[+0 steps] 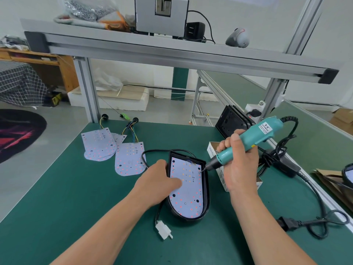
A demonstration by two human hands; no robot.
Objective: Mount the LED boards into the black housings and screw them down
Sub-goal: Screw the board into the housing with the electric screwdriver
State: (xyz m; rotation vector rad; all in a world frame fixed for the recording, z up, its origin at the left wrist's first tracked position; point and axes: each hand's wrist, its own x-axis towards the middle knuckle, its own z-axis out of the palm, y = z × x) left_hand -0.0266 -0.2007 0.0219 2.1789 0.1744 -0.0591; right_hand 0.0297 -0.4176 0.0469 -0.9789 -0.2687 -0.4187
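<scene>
A black housing point(206, 190) lies on the green mat, with a white LED board point(188, 196) seated inside it. My left hand point(160, 180) rests on the housing's left rim, its fingers pressing on the board. My right hand point(238, 161) grips a teal electric screwdriver point(248, 142); its bit touches the board near the upper right edge. The housing's black cable runs down to a white connector point(163, 229). Loose LED boards point(99, 144) and another one point(129, 159) with coloured wires lie at the left.
A white cardboard box point(212, 152) of screws stands behind my right hand. More black housings point(232, 121) lean at the back right. The screwdriver's black power cord point(309, 224) coils over the right side. An aluminium frame shelf point(172, 54) spans overhead.
</scene>
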